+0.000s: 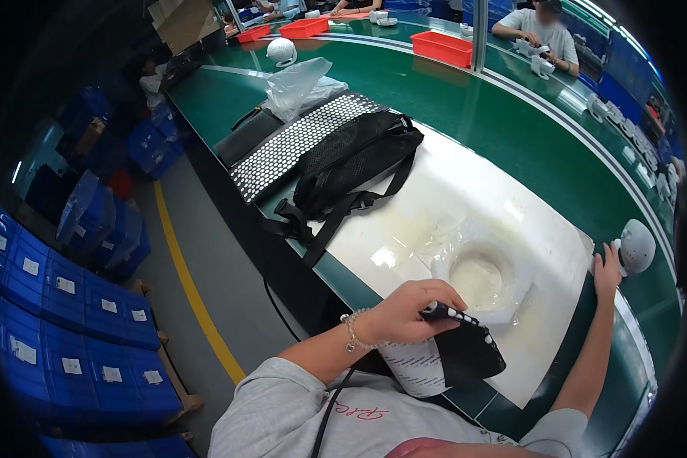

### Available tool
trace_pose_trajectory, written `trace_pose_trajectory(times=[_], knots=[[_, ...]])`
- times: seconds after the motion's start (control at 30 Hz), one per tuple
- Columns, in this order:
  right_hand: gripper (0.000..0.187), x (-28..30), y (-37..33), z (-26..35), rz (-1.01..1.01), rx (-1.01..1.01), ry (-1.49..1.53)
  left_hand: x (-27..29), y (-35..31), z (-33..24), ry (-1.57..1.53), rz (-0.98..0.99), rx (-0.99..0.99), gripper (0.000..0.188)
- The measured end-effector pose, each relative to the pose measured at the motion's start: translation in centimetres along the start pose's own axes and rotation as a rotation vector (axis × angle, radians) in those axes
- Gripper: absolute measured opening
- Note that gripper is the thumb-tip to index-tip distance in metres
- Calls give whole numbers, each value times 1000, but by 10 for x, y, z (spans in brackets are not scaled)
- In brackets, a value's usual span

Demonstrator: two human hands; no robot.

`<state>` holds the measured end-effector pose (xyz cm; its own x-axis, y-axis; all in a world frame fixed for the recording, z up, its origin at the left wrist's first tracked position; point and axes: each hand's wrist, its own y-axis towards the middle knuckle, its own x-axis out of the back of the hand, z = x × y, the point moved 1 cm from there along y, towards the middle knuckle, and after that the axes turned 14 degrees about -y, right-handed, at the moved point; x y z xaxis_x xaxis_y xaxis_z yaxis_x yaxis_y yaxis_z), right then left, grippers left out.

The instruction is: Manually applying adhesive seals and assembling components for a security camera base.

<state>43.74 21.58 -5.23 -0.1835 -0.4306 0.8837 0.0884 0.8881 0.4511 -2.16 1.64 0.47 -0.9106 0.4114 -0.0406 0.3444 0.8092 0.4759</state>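
Note:
My left hand (414, 314) is closed on the edge of a black sheet with white dots (469, 347), which is bent over so its white printed backing shows below. Off at the right, my right hand (607, 269) has its fingers against the base of a white dome-shaped housing (638, 246); the fingers' far side is hidden. Between the hands, a white ring-shaped holder wrapped in clear film (517, 294) sits on a white board (404, 229). A larger sheet of white dots on black (271, 162) lies farther back on the left.
A black mesh bag with straps (359, 164) covers part of the dotted sheet, near a clear plastic bag (298, 88). Another white dome (281, 52) and red bins (441, 49) stand farther off. Blue crates (69, 328) line the left floor. A co-worker (542, 34) handles white parts across the table.

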Motion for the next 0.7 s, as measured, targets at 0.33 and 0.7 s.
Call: trace_pose_trajectory(times=[0.33,0.7], knots=[[27,66,-20,79,-82,133,248,64,-5,-43,-12,-619,67,22],[25,70,-23,91,-46,155,394,144,125,-42,374,-376,99,34]])
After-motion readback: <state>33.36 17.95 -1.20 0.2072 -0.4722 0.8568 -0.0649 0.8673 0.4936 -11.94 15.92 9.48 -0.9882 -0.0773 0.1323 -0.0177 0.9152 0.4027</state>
